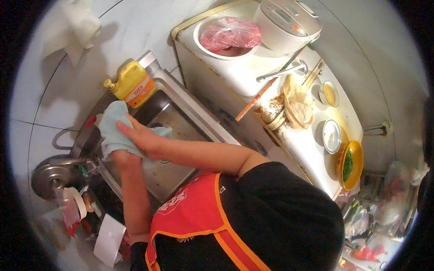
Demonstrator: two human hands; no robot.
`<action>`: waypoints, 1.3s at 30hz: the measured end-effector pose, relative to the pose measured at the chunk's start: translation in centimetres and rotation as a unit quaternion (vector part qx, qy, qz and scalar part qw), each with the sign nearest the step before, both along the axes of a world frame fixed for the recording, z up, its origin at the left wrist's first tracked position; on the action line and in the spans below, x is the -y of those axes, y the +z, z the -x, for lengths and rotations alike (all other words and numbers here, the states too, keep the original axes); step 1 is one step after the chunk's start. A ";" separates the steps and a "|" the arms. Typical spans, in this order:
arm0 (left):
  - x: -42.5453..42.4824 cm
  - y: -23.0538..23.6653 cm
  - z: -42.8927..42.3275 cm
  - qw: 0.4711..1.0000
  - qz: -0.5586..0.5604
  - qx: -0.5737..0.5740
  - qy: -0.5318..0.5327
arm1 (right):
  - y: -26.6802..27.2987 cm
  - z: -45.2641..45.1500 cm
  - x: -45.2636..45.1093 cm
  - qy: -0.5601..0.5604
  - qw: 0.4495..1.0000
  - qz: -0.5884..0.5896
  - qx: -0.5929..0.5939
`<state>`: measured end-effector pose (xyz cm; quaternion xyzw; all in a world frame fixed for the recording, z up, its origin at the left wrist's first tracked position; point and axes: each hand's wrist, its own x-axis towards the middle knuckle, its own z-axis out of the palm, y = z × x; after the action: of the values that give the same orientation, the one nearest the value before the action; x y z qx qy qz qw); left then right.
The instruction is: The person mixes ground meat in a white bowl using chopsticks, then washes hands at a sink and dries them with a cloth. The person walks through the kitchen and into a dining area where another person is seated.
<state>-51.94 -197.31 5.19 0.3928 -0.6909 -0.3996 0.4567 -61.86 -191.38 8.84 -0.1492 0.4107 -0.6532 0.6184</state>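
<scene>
A light blue cloth (113, 125) is bunched between my two hands above a stainless steel sink (200, 117). My right hand (144, 133) grips the cloth from the right, thumb and fingers pressed into its folds. From below, my left hand (126, 157) holds the same cloth, its fingers mostly hidden by the fabric. One end of the cloth sticks out behind my right wrist. Just beyond the hands, a yellow plastic detergent jug (134, 84) with an orange label stands at the sink's far corner.
A white-topped table (237, 81) right of the sink holds a rice cooker (288, 25), bagged minced meat (230, 34) in a white bowl, a crumpled plastic bag (298, 105), small bowls and a yellow dish (356, 166) of chopped greens. Left lies a round metal lid (51, 169).
</scene>
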 end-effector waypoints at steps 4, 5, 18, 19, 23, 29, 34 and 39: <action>-1.3 -3.7 0.1 0.998 -0.053 -0.027 0.022 | -0.1 -0.1 0.1 0.045 0.997 0.053 0.043; -1.4 -4.2 -0.1 0.998 -0.049 -0.012 0.024 | -0.3 0.3 0.0 0.055 0.996 0.070 0.016; -8.1 1.7 1.5 0.975 -0.156 -0.022 -0.154 | -2.4 5.0 1.1 -0.124 0.938 -0.092 -0.311; -8.3 2.3 1.7 0.946 -0.258 -0.121 -0.154 | -1.8 5.6 0.6 -0.140 0.968 -0.028 -0.205; -7.7 4.4 0.5 0.960 -0.242 -0.096 -0.104 | 1.3 7.7 -0.1 -0.016 0.946 0.012 -0.324; -5.0 3.9 0.1 0.974 0.199 0.060 0.096 | 2.7 7.3 -1.6 0.273 0.878 0.019 -0.392; -5.9 2.9 -1.4 0.996 0.024 0.065 -0.051 | 2.9 7.5 -2.4 0.217 0.693 -0.078 -0.683; -5.8 1.6 -1.5 0.971 0.018 0.230 -0.059 | 2.9 6.5 -4.2 0.131 0.772 0.055 -0.620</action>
<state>-50.47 -191.55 6.80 0.4244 -0.8068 -0.3119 0.2678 -68.40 -187.16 11.74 -0.6077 0.6447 -0.3534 0.3002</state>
